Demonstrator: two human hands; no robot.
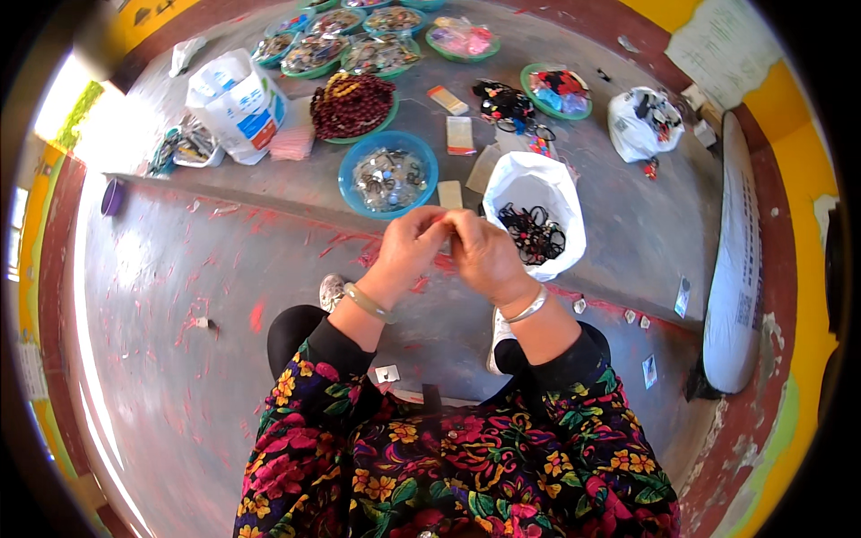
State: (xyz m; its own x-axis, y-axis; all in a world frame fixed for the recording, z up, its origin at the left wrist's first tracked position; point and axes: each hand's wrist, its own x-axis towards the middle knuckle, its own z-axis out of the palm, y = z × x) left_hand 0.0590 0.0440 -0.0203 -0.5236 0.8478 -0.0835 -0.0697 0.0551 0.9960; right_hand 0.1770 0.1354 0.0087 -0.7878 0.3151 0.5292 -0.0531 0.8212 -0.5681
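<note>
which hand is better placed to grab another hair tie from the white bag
Right, probably. The right hand sits right beside the open white bag of black hair ties; the left hand is farther off, on the far side of the right one. Both hands' fingers meet around something small, so either must let go first.

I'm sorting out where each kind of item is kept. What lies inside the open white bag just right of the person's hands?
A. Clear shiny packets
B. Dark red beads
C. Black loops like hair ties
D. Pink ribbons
C: the open white bag beside the right hand shows a heap of black loops inside; the dark red beads sit in a green bowl farther off.
</note>
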